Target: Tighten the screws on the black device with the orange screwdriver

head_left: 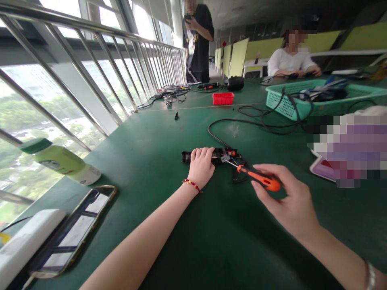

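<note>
Green felt covers the counter (pixel 169 133) before you, and its left edge runs along a slanted metal railing (pixel 99 68) against the windows. Along that near-left edge lie a white box (pixel 24 241), a phone (pixel 72 231) face up, and a green-capped bottle (pixel 60 161) on its side, so there is little room on that side. Your left hand (pixel 201 165) rests palm-down on the black device (pixel 211 156) in the middle of the counter, fingers curled together over its body, pinning it flat. A black cable (pixel 242 121) loops away from the device toward the far right. Your right hand (pixel 287 197) pinches the orange-handled screwdriver (pixel 258 179) between thumb and fingers, its metal tip laid against the device's exposed right end. Bare felt lies open between your forearms and just beyond the device. Farther back sit a small red tray (pixel 223 98) and, to the right, a green basket (pixel 320 100) holding cables; two other people are at the far end.
</note>
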A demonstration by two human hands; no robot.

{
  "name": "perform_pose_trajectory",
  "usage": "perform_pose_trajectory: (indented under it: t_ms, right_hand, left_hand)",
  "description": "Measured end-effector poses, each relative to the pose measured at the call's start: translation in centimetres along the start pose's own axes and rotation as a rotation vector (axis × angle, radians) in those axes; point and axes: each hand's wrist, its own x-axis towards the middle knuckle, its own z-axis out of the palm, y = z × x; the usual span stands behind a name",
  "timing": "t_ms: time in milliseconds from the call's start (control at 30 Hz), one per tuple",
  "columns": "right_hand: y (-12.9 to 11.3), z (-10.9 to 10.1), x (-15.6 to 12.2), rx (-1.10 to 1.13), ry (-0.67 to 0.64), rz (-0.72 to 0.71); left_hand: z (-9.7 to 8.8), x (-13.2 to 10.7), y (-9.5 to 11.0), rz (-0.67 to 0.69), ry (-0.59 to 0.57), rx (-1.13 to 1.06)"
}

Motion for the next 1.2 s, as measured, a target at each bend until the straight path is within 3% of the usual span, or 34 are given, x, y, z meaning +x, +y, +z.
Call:
perform_pose_trajectory:
  t_ms: [133, 333, 567, 767, 1000, 1200]
  right_hand:
    - [0.12, -0.03, -0.21, -0.003, -0.074, 0.085]
    - [0.22, 0.24, -0.04, 0.017, 0.073, 0.028]
    - [0.15, 0.2, -0.2, 0.025, -0.12, 0.111]
    - [0.29, 0.22, -0.19, 0.02, 0.064, 0.053]
    - [-0.06, 0.12, 0.0, 0.04, -0.054, 0.151]
    - [0.42, 0.44, -0.25, 0.044, 0.105, 0.069]
  left_hand:
    - [0.0, 0.02, 0.01, -0.005, 0.0, -0.008]
    - [-0.09, 0.01, 0.04, 0.004, 0.002, -0.003]
    - [0.05, 0.0, -0.03, 0.001, 0.006, -0.006]
    - [0.08, 0.01, -0.07, 0.008, 0.008, -0.004]
    - [0.01, 0.06, -0.02, 0.002, 0.004, -0.019]
    - [-0.05, 0.02, 0.01, 0.006, 0.007, -0.008]
